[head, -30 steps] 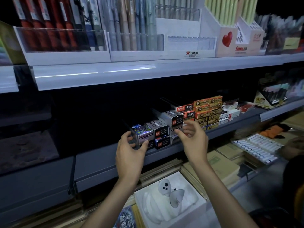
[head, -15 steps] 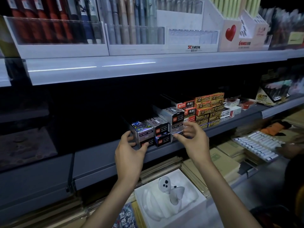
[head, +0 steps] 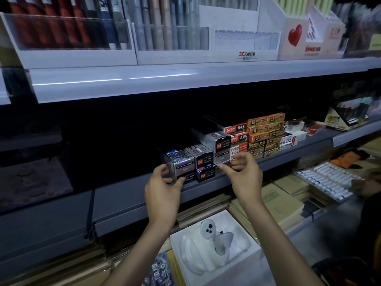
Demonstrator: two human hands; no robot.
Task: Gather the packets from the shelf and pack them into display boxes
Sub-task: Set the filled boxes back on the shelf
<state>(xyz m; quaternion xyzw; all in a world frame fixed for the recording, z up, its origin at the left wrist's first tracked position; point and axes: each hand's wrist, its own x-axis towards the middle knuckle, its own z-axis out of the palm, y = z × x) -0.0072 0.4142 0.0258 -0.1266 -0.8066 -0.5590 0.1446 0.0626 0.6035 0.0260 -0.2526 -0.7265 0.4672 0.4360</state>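
A cluster of small silver and black packets point(head: 203, 159) sits two high at the front of the middle shelf point(head: 127, 201). My left hand point(head: 162, 190) grips its left end, fingers round the side of the silver holographic packet point(head: 181, 165) and thumb on the black packet below. My right hand point(head: 241, 178) holds the right end, thumb under the grey packet point(head: 221, 156) and fingers curled beside it. A taller grey packet point(head: 220, 141) lies on top. Behind the cluster the shelf is dark.
Stacked red and orange boxes point(head: 266, 133) stand just right of the cluster. Pen displays point(head: 173, 38) fill the upper shelf. Below are a white box holding a white figure point(head: 214, 242), cardboard packs point(head: 282, 201) and a tray of white tubes point(head: 323, 180). Another person's hand point(head: 367, 182) shows at right.
Both hands have stayed at the ends of the packet cluster. My right hand's fingers have drawn in a little closer to its right end. The view shifted slightly.
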